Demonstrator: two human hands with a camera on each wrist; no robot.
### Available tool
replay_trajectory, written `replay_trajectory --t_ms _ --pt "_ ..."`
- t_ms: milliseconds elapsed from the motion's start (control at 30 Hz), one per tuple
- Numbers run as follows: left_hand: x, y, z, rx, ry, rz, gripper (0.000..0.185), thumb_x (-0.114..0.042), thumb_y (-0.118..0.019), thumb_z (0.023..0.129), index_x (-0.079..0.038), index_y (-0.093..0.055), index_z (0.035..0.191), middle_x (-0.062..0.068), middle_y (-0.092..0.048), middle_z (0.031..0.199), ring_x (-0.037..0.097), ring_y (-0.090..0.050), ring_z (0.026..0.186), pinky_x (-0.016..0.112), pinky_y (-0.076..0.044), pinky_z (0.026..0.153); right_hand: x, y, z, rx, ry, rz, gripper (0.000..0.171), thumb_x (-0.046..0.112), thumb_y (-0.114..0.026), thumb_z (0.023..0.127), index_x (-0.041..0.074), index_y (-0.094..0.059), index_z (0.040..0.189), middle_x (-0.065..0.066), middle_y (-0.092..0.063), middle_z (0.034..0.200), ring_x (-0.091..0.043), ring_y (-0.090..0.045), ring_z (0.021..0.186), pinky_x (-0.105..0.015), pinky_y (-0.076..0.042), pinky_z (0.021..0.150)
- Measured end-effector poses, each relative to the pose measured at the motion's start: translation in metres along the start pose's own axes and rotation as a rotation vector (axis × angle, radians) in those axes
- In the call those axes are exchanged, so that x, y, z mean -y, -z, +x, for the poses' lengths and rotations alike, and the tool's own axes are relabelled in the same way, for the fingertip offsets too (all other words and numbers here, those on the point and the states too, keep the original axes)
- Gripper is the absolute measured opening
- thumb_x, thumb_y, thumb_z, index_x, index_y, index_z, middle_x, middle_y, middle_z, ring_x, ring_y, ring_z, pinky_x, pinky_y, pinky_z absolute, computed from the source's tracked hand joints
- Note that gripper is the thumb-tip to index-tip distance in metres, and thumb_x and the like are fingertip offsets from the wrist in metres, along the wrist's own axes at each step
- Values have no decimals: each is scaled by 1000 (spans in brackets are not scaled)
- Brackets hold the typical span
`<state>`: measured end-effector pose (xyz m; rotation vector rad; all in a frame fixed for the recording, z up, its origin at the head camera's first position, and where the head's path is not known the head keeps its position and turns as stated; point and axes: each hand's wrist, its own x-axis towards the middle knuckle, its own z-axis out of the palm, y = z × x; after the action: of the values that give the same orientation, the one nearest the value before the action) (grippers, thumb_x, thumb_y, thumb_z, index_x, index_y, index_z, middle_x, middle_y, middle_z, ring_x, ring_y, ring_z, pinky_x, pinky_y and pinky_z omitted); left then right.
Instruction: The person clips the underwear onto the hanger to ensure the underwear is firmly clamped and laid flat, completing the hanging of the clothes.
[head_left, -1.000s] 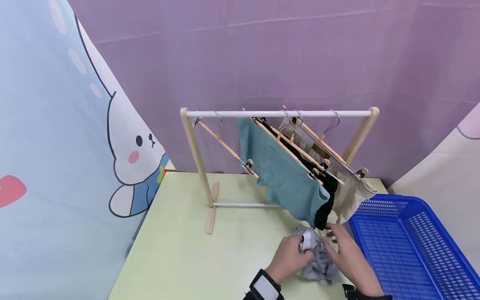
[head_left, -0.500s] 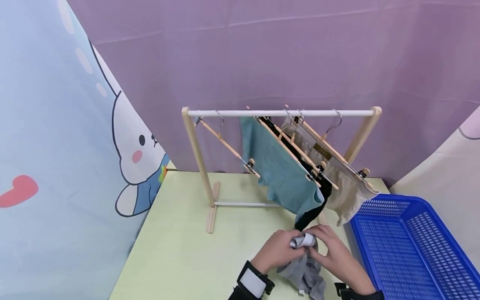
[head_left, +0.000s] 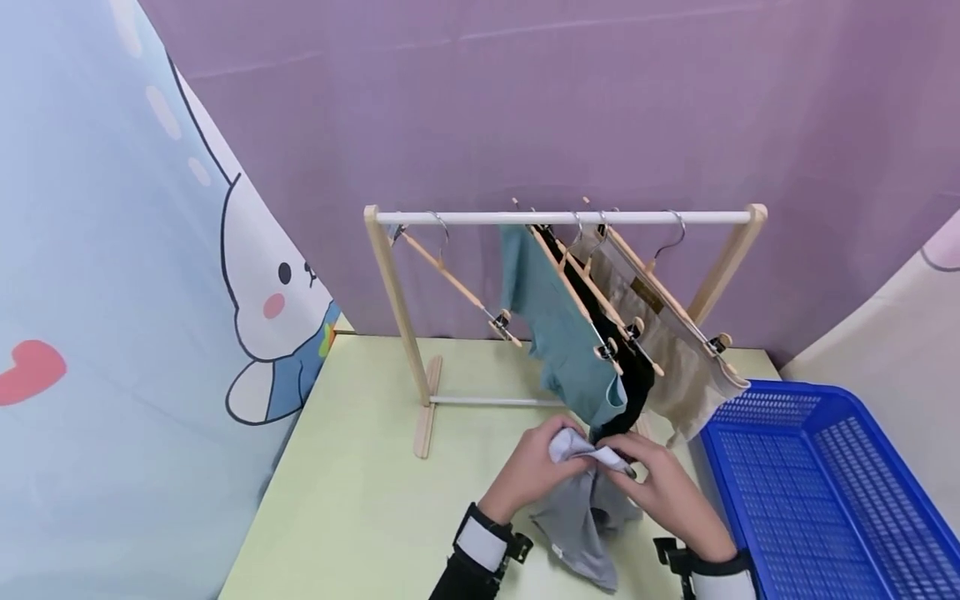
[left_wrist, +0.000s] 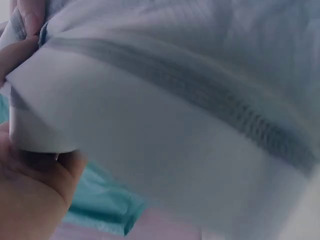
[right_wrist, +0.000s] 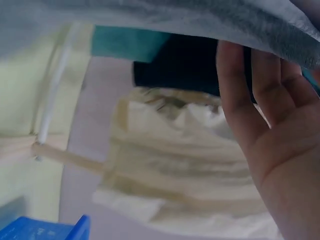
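A crumpled grey garment [head_left: 573,529] with a pale inner band hangs from both hands, just in front of the rack. My left hand [head_left: 528,467] pinches the band's left part between thumb and fingers. At the other end of the band, my right hand [head_left: 660,483] grips the cloth with thumb and fingertips. The left wrist view is mostly filled by the pale band [left_wrist: 125,120] with its grey stitched seam. In the right wrist view, the garment's grey edge [right_wrist: 165,17] crosses the top, above the bent fingers [right_wrist: 235,95].
Behind the hands stands a rack with a white rail [head_left: 480,218]. On it hang a bare clip hanger [head_left: 457,283], a teal garment [head_left: 558,317], a black garment [head_left: 633,383] and a beige garment [head_left: 678,375]. A blue plastic basket [head_left: 851,400] stands at the right.
Both hands have moved slightly left with the grey garment. It now hangs longer below them, and the band is drawn out between the hands. The teal and black garments have swung left at the bottom.
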<state>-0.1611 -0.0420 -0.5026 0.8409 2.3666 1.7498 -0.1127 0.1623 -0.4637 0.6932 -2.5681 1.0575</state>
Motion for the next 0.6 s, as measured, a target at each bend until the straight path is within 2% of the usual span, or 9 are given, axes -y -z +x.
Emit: replay_trajectory --t_ms 133,267,333,500,600 --pt "-1 15 2 -50 6 -62 31 -27 -76 89 -18 -61 114 -1 -67 108 7 -59 88 23 -49 72 7 0 13 -62 -50 -29 31 -2 -80 79 20 -63 92 12 -58 84 -2 -54 77 -23 -48 64" --pt "-1 30 2 -62 16 -116 38 -21 -79 87 -17 -59 119 2 -66 112 12 -58 91 26 -50 72 13 -1 27 -176 -76 -59 30 -3 -83 75 13 -60 85 5 -59 79 -4 -55 73 -25 -52 60" --pt "-2 37 3 -61 23 -130 43 -16 -80 85 -16 -57 121 3 -65 112 14 -57 91 28 -50 72 16 -1 35 -233 -84 -62 26 -2 -83 75 9 -63 86 0 -62 80 -7 -58 72 -27 -54 59" --pt "-1 48 1 -39 34 -72 48 -15 -79 84 -17 -53 124 4 -62 116 17 -58 94 29 -50 76 22 -2 47 -342 -135 -34 25 -2 -84 75 1 -67 93 -9 -66 83 -10 -59 70 -18 -50 60" --pt "2 52 -2 -34 13 -24 40 -20 -77 87 -16 -57 121 3 -64 111 17 -59 91 28 -51 75 22 -1 48 -386 -180 6 24 -1 -84 75 2 -60 81 -7 -60 74 -6 -54 65 -13 -43 57"
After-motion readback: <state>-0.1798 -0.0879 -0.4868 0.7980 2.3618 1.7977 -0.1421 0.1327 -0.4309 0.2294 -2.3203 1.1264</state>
